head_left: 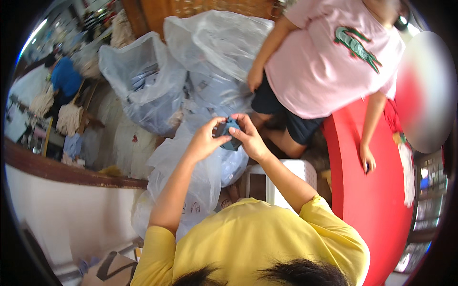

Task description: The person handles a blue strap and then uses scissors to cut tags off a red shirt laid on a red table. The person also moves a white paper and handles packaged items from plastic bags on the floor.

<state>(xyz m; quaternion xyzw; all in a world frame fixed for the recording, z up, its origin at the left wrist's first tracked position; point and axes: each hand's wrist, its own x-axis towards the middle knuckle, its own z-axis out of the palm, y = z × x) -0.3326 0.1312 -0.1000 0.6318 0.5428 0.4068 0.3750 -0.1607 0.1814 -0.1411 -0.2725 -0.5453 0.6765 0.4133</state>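
Both of my hands are raised in front of me, above clear plastic bags. Between them is a small dark blue-grey piece (231,143) that looks like folded cloth; its exact kind is not plain. My left hand (207,138) grips its left side, thumb and fingers curved around it. From the right, my right hand (249,137) pinches it, with the thumb laid across its face. Just below the hands, a clear plastic bag (191,164) hangs loose and crumpled. Its lower part bears dark marker writing.
Two large clear bags (136,78) (217,45) of bluish pieces stand ahead. A person in a pink shirt (329,62) stands at the right, one hand on a red table (367,190). Below is a white plastic stool (298,171). A low wall (78,209) runs left.
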